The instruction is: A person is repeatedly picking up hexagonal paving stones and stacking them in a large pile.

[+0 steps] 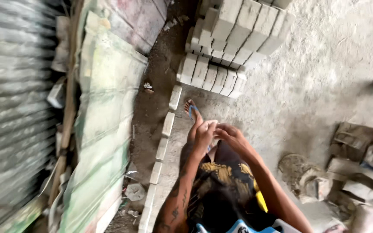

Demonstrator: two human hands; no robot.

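A grey, dusty concrete floor (316, 86) carries everything here. A stack of pale concrete blocks (234, 39) stands on it, several layers deep, the lowest row set on edge. From the near left corner of that stack a single row of blocks (162, 142) runs along the floor's edge, laid end to end. Beyond that row, away from the stack, lies a strip of dark bare earth (156, 86) with scraps of litter. Well to the right of the stack sits a heap of broken rubble (346, 172).
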